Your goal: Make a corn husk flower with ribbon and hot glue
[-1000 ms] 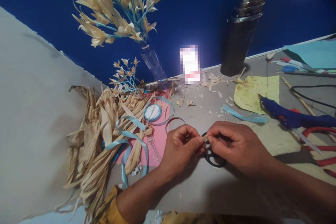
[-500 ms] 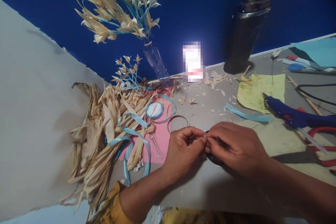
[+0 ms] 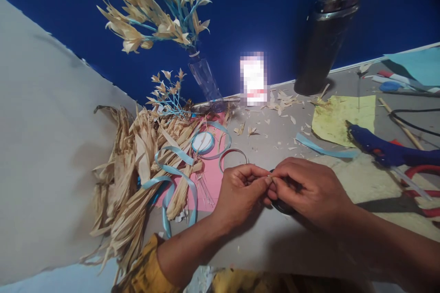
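Closely together, both bare hands meet above the grey tabletop (image 3: 247,247), pinching a tiny pale sliver (image 3: 270,178) between them. The left hand (image 3: 240,199) grips it between thumb and forefinger, and the right hand (image 3: 307,192) pinches just beside, its thumb and forefinger closed too; fingertips rather than palms presumably suit something so small. What the sliver is made of is too small to tell. A black curved object (image 3: 283,208) lies partly hidden beneath the right hand.

Near the left forearm, a heap of dried tan husk strips (image 3: 127,178) and a curling light-blue satin ribbon (image 3: 182,153) lie within easy reach, partly over a pink sheet (image 3: 213,178). On the other side, a dark-blue glue gun (image 3: 374,142) has its tip over a stained yellow paper (image 3: 335,123), likely to keep drips off the table. A clear bottle (image 3: 205,75) holds the blue-stemmed, cream-petalled flowers (image 3: 151,4) upright, clear of the clutter.
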Motion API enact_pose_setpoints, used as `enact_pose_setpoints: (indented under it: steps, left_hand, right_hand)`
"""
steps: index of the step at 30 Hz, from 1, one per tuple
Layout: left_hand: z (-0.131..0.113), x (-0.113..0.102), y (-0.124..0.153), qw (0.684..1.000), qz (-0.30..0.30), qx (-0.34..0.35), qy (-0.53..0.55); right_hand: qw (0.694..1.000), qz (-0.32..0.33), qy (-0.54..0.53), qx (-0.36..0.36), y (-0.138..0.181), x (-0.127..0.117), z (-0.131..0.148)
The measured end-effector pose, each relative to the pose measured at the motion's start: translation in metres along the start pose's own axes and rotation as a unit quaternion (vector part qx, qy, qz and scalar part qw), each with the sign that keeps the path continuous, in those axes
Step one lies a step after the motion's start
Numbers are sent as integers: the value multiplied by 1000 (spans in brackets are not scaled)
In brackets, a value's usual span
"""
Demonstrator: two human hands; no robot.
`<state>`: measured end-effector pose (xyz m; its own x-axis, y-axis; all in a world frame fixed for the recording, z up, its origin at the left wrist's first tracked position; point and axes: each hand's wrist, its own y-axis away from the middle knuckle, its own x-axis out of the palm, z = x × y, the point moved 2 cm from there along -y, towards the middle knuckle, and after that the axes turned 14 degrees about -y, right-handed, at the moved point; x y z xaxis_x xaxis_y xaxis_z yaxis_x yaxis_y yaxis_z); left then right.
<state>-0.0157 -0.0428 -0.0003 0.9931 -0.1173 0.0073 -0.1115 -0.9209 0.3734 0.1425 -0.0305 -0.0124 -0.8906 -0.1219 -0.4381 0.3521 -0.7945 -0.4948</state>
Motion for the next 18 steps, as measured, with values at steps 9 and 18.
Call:
enact_pose_setpoints:
  steps: [9, 18]
  left_hand:
    - [4, 0, 0, 999, -7, -16, 30]
    - [4, -3, -1, 999, 5, -3, 43]
  right_hand:
    - [997, 4, -43, 67, -3, 0, 2]
    - [994, -2, -76, 83, -5, -3, 4]
